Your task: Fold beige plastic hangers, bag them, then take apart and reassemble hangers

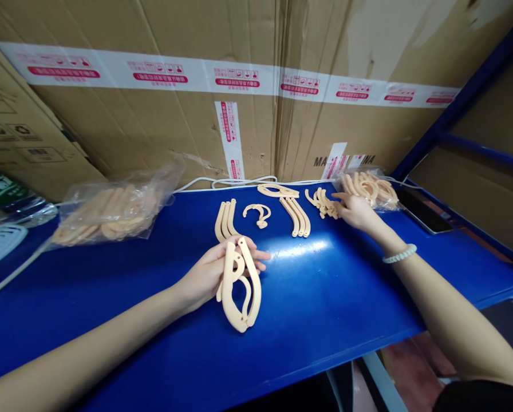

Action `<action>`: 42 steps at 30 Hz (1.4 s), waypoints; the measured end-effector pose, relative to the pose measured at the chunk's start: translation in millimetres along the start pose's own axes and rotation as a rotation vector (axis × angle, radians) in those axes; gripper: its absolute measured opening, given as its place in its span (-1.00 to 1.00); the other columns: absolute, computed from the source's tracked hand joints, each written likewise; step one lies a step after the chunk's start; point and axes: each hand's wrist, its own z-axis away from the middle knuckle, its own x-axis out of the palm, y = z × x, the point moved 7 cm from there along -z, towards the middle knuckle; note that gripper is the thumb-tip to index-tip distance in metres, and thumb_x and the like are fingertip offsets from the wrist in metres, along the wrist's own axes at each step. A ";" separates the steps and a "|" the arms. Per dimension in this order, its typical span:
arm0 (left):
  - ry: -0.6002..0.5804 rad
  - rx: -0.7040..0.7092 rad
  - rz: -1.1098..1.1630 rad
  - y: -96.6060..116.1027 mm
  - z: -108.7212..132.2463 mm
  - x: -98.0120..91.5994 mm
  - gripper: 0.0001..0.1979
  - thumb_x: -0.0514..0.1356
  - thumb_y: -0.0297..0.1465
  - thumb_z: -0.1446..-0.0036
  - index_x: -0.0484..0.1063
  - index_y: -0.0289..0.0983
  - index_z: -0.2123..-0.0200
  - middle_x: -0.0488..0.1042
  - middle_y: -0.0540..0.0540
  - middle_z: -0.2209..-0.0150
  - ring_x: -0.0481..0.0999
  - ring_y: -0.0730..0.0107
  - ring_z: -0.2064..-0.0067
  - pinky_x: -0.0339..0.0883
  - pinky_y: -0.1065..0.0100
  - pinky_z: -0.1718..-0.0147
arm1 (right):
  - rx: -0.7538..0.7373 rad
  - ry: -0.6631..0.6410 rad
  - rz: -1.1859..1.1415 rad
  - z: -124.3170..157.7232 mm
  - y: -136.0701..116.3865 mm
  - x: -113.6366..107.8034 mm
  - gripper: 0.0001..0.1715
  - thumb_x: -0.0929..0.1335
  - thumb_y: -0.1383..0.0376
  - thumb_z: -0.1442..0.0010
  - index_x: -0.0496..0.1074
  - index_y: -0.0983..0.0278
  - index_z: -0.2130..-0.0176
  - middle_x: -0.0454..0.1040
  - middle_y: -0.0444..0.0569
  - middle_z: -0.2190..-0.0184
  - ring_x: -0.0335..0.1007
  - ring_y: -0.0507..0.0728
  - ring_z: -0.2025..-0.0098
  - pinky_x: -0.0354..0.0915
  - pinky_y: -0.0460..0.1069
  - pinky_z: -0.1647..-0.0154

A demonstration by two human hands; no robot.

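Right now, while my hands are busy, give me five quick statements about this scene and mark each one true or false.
1. The left hand holds a beige curved assembly. True.
2. The pale bracelet circles the left wrist. False: it is on the right wrist.
3. The right hand is at the pile of small beige pieces. True.
4. The tabletop is white. False: it is blue.
5. The clear bag at the far left holds green pieces. False: they are beige.
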 end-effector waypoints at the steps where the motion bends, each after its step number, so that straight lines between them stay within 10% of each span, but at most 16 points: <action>1: 0.003 0.003 -0.007 0.7 0.3 0.0 -0.85 0.29 -0.46 -0.18 0.46 -0.30 0.16 0.63 -0.24 0.09 0.65 0.23 0.17 0.53 0.29 0.15 | 0.000 0.015 0.007 1.1 -1.0 -2.2 -0.51 0.23 0.35 -0.32 0.46 0.54 -0.13 0.57 0.35 0.10 0.52 0.40 0.02 0.34 0.19 -0.08; 5: 0.020 0.024 -0.024 3.1 0.9 -0.4 -0.84 0.31 -0.47 -0.14 0.49 -0.30 0.17 0.62 -0.17 0.15 0.63 0.27 0.18 0.51 0.37 0.22 | -0.162 0.163 -0.107 20.5 -38.8 -15.9 -0.53 0.25 0.29 -0.36 0.40 0.46 -0.17 0.56 0.21 0.26 0.52 0.33 0.19 0.38 0.19 0.04; 8: 0.036 0.044 -0.024 4.2 0.1 -1.1 -0.82 0.31 -0.46 -0.12 0.51 -0.30 0.17 0.61 -0.15 0.18 0.63 0.27 0.20 0.50 0.37 0.23 | -0.554 0.295 -0.309 61.6 -108.8 -26.6 -0.56 0.28 0.31 -0.38 0.34 0.33 -0.21 0.51 0.08 0.23 0.46 0.23 0.19 0.41 0.16 0.09; 14: 0.057 0.063 0.012 5.5 -1.2 -2.3 -0.77 0.31 -0.48 -0.09 0.53 -0.29 0.13 0.61 -0.13 0.22 0.62 0.28 0.26 0.49 0.34 0.25 | -1.224 0.180 -0.172 151.1 -211.5 -4.2 -0.72 0.30 0.42 -0.39 0.49 0.27 -0.05 0.55 0.02 0.05 0.39 0.19 -0.10 0.33 0.14 -0.13; 21: 0.083 0.065 0.190 10.0 1.5 -1.4 -0.49 0.15 -0.10 -0.31 0.38 -0.37 -0.12 0.60 -0.32 0.11 0.63 0.12 0.16 0.48 0.14 0.10 | -1.305 0.343 -0.107 162.1 -214.8 3.8 -0.75 0.28 0.45 -0.37 0.56 0.34 0.19 0.59 0.02 0.12 0.45 0.20 -0.03 0.27 0.20 -0.24; 28: 0.017 0.104 0.002 2.7 6.1 2.2 -0.37 0.32 -0.31 -0.22 0.17 -0.24 -0.29 0.54 -0.29 -0.04 0.60 0.14 0.04 0.47 0.17 0.04 | -1.254 0.336 -0.089 155.3 -210.1 3.4 -0.72 0.24 0.47 -0.38 0.51 0.32 0.26 0.58 0.06 0.12 0.44 0.20 -0.07 0.29 0.20 -0.21; 42: 0.112 0.172 -0.346 7.3 13.9 1.3 -0.63 0.22 -0.09 -0.28 0.35 -0.32 0.23 0.50 -0.01 0.45 0.49 0.51 0.54 0.43 0.51 0.56 | -1.117 0.128 0.005 142.3 -203.2 18.7 -0.70 0.17 0.47 -0.33 0.41 0.29 0.30 0.36 -0.08 0.46 0.15 0.12 0.45 0.04 0.06 0.36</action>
